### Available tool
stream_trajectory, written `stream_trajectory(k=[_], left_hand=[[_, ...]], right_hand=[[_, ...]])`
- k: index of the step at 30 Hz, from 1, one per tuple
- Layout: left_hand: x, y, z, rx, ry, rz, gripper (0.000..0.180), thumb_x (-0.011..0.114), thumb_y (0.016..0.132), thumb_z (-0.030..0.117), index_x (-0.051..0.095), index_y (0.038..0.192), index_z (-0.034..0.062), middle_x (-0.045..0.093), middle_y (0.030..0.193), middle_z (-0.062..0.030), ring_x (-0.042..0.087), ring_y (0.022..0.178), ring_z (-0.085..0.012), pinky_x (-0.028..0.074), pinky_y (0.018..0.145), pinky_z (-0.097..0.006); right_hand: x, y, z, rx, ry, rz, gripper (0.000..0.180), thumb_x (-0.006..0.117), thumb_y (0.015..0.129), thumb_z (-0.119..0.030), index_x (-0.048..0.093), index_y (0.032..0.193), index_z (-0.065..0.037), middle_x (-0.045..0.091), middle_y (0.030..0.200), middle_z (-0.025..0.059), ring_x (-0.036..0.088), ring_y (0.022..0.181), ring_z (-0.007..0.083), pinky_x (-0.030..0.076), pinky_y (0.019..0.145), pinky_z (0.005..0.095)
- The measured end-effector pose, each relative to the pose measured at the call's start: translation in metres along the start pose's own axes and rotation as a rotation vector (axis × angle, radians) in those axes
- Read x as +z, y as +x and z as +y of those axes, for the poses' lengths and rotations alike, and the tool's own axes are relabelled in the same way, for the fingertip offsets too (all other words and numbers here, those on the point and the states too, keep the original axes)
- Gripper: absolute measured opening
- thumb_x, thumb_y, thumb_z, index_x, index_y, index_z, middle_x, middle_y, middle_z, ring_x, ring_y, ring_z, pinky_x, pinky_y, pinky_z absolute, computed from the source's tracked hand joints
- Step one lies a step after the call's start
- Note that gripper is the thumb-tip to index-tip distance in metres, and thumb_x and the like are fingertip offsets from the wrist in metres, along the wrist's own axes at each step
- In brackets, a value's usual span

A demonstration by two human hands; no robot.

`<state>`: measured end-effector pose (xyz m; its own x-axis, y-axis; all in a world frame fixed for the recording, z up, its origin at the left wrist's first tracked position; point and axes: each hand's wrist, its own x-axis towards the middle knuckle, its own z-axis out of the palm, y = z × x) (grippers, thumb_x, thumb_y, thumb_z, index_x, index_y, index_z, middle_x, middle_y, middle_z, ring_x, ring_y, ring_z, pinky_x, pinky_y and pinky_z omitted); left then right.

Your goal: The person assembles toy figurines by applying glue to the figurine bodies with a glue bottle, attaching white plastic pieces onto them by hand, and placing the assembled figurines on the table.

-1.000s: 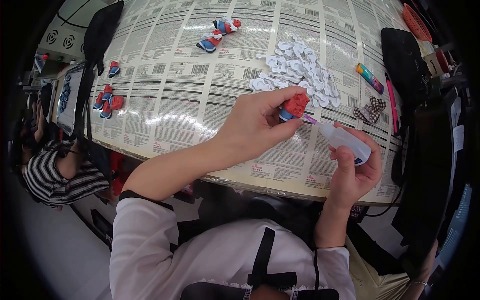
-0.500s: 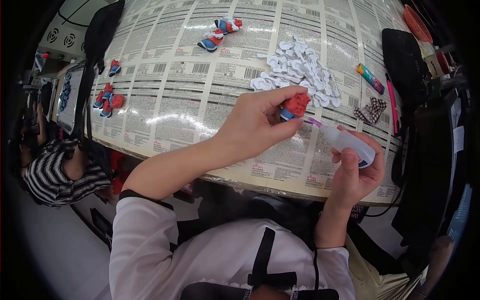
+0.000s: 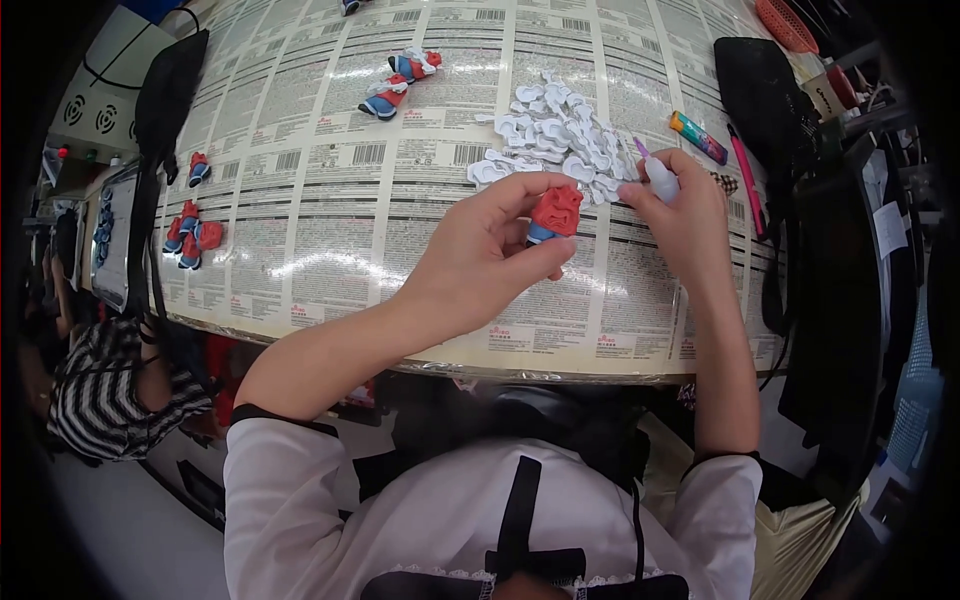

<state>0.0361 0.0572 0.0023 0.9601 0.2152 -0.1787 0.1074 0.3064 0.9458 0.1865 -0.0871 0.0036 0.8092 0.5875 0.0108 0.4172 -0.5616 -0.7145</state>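
Between the thumb and fingers of my left hand (image 3: 470,250) is a small figurine (image 3: 556,212), red above and blue below, held over the near middle of the table. My right hand (image 3: 690,205) is closed around a translucent white squeeze bottle (image 3: 662,182) whose thin purple nozzle points up. Its thumb tip reaches the right edge of a heap of white moulded pieces (image 3: 560,130); whether it touches one I cannot make out. Farther back lie two figurines (image 3: 384,98) with white parts on them. At the left are several red-and-blue figurines (image 3: 190,236) without white parts.
Printed sheets cover the table (image 3: 350,250). On the right lie a glue-stick-like tube (image 3: 698,137), a pink pen (image 3: 745,172), a checked cloth (image 3: 725,183) partly behind my right hand, and a black pad (image 3: 750,90). A person in striped clothing (image 3: 110,390) is at the left.
My right hand has moved forward from the near right to the heap's edge, tipping the bottle so its nozzle points up, away from the figurine. My left hand still holds the figurine, and the view has shifted.
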Motion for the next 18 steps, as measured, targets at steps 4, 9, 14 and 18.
stream_trajectory(k=[4, 9, 14, 18], left_hand=[[-0.001, -0.001, 0.001, 0.016, -0.004, 0.001, 0.045, 0.059, 0.081, -0.004, 0.042, 0.122, -0.0011, 0.056, 0.108, -0.0109, 0.057, 0.087, -0.0114, 0.050, 0.067, -0.024], [-0.002, -0.003, 0.000, 0.061, -0.024, 0.033, 0.043, 0.059, 0.081, 0.000, 0.043, 0.121, -0.0001, 0.057, 0.101, -0.0076, 0.057, 0.080, -0.0095, 0.050, 0.068, -0.024], [-0.001, -0.002, -0.001, 0.060, -0.070, 0.038, 0.042, 0.059, 0.081, 0.001, 0.043, 0.121, 0.0005, 0.057, 0.096, -0.0063, 0.057, 0.077, -0.0087, 0.050, 0.067, -0.024], [-0.003, 0.000, -0.001, 0.032, -0.071, 0.042, 0.046, 0.059, 0.081, -0.003, 0.041, 0.124, -0.0011, 0.057, 0.107, -0.0115, 0.057, 0.086, -0.0112, 0.050, 0.067, -0.025]], right_hand=[[0.004, -0.005, -0.004, -0.024, -0.131, 0.023, 0.024, 0.074, 0.067, -0.007, 0.057, 0.083, 0.000, 0.058, 0.070, 0.0022, 0.050, 0.061, 0.0080, 0.041, 0.056, 0.0226], [0.002, -0.022, -0.005, 0.124, -0.021, -0.044, 0.021, 0.073, 0.066, -0.005, 0.058, 0.080, 0.001, 0.058, 0.068, 0.0049, 0.051, 0.060, 0.0103, 0.042, 0.056, 0.0249], [0.006, -0.032, 0.006, -0.193, -0.251, 0.194, 0.018, 0.073, 0.067, -0.005, 0.061, 0.078, 0.002, 0.057, 0.065, 0.0063, 0.050, 0.056, 0.0122, 0.041, 0.054, 0.0263], [0.008, -0.038, -0.005, -0.074, -0.234, 0.142, 0.020, 0.071, 0.069, -0.009, 0.061, 0.081, 0.003, 0.060, 0.073, 0.0156, 0.057, 0.061, 0.0277, 0.044, 0.058, 0.0345]])
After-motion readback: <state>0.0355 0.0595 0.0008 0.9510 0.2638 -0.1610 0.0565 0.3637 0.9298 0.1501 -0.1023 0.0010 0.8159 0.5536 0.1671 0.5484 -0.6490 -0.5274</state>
